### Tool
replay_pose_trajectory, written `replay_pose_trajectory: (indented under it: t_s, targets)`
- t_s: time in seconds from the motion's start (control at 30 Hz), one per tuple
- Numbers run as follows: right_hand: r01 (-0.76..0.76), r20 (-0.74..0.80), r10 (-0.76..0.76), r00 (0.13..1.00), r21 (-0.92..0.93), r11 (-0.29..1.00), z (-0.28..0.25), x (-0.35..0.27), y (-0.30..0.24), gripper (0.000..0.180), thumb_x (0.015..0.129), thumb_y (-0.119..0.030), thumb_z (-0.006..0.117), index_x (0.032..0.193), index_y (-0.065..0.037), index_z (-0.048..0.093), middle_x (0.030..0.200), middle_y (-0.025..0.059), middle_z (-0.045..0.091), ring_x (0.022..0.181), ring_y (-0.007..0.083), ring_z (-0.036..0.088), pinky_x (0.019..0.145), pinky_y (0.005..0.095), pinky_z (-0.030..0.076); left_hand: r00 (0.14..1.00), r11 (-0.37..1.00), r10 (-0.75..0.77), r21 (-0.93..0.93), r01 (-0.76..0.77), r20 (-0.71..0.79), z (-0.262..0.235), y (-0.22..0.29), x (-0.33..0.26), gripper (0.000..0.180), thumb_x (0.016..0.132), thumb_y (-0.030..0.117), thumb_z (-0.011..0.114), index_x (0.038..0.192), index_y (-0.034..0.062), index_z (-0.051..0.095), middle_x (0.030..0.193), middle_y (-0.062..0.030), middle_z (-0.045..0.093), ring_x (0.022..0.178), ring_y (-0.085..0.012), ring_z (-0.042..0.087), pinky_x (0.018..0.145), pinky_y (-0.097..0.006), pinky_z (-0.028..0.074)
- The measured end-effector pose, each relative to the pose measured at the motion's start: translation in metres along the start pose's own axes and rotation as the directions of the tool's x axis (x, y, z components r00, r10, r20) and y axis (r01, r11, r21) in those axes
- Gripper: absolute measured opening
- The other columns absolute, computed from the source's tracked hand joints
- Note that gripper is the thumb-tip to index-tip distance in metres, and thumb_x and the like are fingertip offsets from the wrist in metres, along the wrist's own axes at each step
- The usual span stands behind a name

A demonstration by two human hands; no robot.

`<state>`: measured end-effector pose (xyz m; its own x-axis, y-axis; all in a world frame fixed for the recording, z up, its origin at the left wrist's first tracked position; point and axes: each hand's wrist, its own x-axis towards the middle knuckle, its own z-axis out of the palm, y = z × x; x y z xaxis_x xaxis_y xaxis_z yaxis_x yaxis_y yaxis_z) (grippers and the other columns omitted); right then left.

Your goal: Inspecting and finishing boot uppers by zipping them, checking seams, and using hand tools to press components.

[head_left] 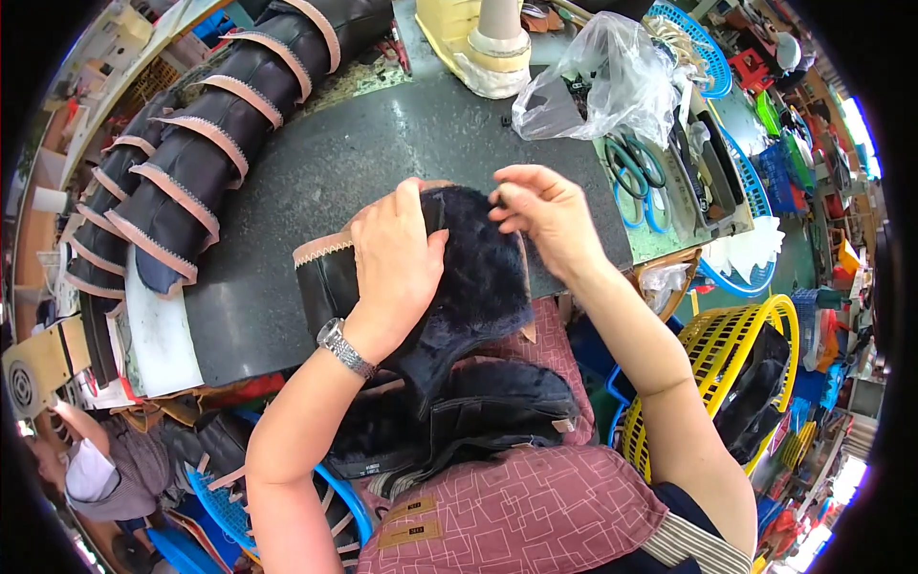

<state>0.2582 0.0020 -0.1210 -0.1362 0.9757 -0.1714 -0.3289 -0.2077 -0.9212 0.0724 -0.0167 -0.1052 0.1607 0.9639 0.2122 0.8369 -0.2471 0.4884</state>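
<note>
A black leather boot upper (475, 258) lies folded at the front edge of the dark work table, its dark fur lining facing up. Along its edge runs a tan strip with zigzag stitching. My left hand (397, 263) is closed over the leather side, gripping it, thumb against the fur. My right hand (545, 215) hovers at the far right edge of the fur, thumb and fingers pinched together; something small and dark may be between them, but I cannot make it out. More fur-lined black boot uppers (497, 402) rest on my lap over a patterned red apron (516, 507).
Long rows of stacked black uppers (196, 163) with tan edges cover the table's left. At the back stand a machine post (499, 43) and a clear plastic bag (612, 81). Green-handled scissors (634, 165) lie right, above a yellow basket (708, 359). A person's arm (81, 426) shows lower left.
</note>
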Motion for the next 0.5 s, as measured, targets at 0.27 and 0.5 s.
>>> replay_pose_trajectory:
  t_s: [0.27, 0.5]
  targets:
    - [0.046, 0.044, -0.041, 0.998, -0.112, 0.993, 0.032, 0.011, 0.008, 0.019, 0.085, -0.008, 0.062, 0.103, -0.002, 0.06, 0.087, 0.0046, 0.065, 0.077, 0.0104, 0.063, 0.064, 0.0213, 0.051, 0.978, 0.831, -0.191, -0.515, 0.208, 0.085, -0.001, -0.008, 0.008, 0.021, 0.074, 0.001, 0.065, 0.095, -0.0014, 0.06, 0.072, -0.0118, 0.064, 0.066, -0.0185, 0.063, 0.063, -0.03, 0.049]
    - [0.078, 0.03, -0.074, 0.997, -0.184, 0.98, 0.038, 0.014, 0.009, 0.017, 0.086, -0.009, 0.061, 0.102, -0.002, 0.062, 0.088, 0.0028, 0.065, 0.078, 0.0075, 0.061, 0.066, 0.0214, 0.05, 0.973, 0.799, -0.214, -0.558, 0.225, 0.086, 0.0, -0.007, 0.008, 0.013, 0.078, 0.004, 0.064, 0.087, -0.0035, 0.064, 0.077, -0.0122, 0.066, 0.068, -0.0171, 0.064, 0.064, -0.029, 0.049]
